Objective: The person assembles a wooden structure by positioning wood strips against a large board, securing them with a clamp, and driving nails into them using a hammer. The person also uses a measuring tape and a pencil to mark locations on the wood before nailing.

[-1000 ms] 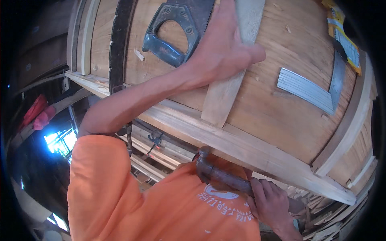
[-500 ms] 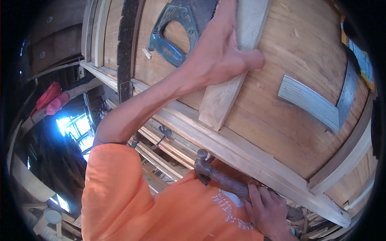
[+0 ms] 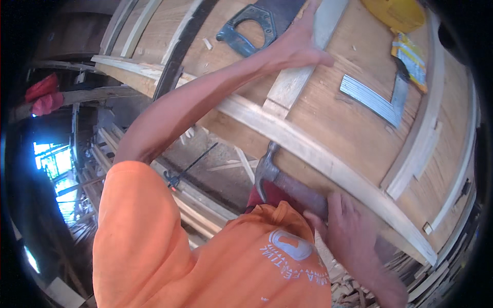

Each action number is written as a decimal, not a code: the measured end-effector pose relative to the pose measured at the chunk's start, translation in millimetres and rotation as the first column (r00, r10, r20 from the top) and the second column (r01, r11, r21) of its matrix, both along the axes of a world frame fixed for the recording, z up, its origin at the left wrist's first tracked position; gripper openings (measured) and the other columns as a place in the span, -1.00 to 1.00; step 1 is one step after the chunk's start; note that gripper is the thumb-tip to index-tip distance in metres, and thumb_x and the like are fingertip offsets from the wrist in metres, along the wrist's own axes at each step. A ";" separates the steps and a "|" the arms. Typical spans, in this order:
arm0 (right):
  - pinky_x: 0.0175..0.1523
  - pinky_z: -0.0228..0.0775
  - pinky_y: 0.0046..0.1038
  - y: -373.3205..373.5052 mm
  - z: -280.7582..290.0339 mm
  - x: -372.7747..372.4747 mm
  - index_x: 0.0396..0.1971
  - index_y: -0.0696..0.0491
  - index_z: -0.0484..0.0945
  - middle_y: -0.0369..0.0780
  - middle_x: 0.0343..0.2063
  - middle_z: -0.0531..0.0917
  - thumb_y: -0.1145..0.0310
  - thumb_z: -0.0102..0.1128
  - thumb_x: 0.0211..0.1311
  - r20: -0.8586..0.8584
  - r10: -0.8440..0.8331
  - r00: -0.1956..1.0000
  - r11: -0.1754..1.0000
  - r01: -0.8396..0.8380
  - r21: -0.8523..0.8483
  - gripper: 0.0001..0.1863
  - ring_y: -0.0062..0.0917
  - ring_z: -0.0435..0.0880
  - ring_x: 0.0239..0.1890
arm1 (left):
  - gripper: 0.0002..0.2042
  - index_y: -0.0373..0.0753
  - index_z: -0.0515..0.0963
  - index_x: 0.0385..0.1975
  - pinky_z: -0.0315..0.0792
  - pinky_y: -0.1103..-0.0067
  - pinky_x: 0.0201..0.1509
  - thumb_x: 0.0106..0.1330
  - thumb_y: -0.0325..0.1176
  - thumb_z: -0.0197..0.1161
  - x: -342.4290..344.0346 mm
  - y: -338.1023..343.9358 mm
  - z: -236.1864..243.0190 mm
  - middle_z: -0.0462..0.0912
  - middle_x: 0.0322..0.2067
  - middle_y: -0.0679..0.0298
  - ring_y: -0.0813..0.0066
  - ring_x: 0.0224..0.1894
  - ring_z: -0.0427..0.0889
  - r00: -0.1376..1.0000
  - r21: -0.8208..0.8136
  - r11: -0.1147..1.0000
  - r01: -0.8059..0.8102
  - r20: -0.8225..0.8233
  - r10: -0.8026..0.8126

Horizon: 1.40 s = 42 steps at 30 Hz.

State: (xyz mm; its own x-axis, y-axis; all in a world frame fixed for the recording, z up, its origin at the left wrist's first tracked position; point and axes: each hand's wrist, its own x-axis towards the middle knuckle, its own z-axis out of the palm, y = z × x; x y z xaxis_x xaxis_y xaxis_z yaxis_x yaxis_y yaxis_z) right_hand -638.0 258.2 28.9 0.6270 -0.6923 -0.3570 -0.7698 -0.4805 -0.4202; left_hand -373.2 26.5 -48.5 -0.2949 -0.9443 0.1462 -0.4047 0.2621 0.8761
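My left hand (image 3: 302, 49) reaches up across the wooden panel and holds a pale wooden slat (image 3: 292, 87), the thumb lying over its right side; the fingertips run toward the top edge. The slat's near end rests by the panel's edge strip (image 3: 308, 141). In my right hand (image 3: 346, 226) is a claw hammer (image 3: 292, 186), gripped by its handle below that strip. Its head stands close to the strip's near side, claw toward my orange shirt. The right hand is slightly blurred.
A blue-handled handsaw (image 3: 249, 31) lies left of the slat. To the right are a metal try square (image 3: 372, 100), a yellow packet (image 3: 411, 59) and a yellow object (image 3: 398, 13). Below, a clamp (image 3: 173, 179) sits on stacked timber; wood scraps (image 3: 354, 290) lie lower right.
The hammer in my right hand has risen toward the panel's edge strip, its head turning upward. My left hand stays on the slat while the whole view has shifted.
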 end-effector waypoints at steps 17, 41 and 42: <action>-0.51 0.46 -0.36 45.0 -7.9 34.3 -0.33 0.05 0.49 -0.23 -0.53 0.57 -0.25 0.16 0.47 -0.302 0.009 0.953 0.677 -0.228 -0.699 -0.43 -0.41 0.62 -0.57 | 0.09 -0.49 0.12 0.50 0.32 0.29 0.58 -0.04 -0.19 0.60 2.0 -25.4 -36.1 0.39 0.41 -0.25 -0.15 0.49 0.39 0.974 0.099 0.991 -0.093 0.215 0.070; -0.55 0.49 -0.44 53.9 -24.6 44.3 -0.42 0.00 0.46 -0.24 -0.59 0.59 -0.37 0.05 0.47 -0.259 -0.037 0.965 0.776 -0.136 -0.616 -0.35 -0.47 0.66 -0.59 | 0.04 -0.42 0.19 0.49 0.37 0.25 0.55 -0.02 -0.24 0.64 12.5 -21.5 -52.3 0.46 0.36 -0.21 -0.09 0.45 0.44 0.986 0.047 0.990 -0.135 0.109 0.129; -0.56 0.47 -0.44 60.2 -24.6 48.0 -0.43 0.00 0.46 -0.25 -0.61 0.58 -0.37 0.05 0.46 -0.214 -0.035 0.976 0.739 -0.119 -0.663 -0.35 -0.49 0.65 -0.60 | 0.04 -0.43 0.20 0.48 0.37 0.26 0.55 -0.02 -0.23 0.64 12.7 -26.0 -52.8 0.45 0.37 -0.21 -0.10 0.46 0.43 0.978 0.007 0.990 -0.143 0.155 0.140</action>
State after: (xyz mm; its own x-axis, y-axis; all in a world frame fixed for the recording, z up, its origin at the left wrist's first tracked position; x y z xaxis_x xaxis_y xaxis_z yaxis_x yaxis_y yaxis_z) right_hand -590.1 318.5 4.3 0.6301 -0.7734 0.0692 -0.7703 -0.6112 0.1821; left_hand -360.5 0.5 -101.3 -0.1754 -0.9802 0.0921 -0.5666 0.1770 0.8048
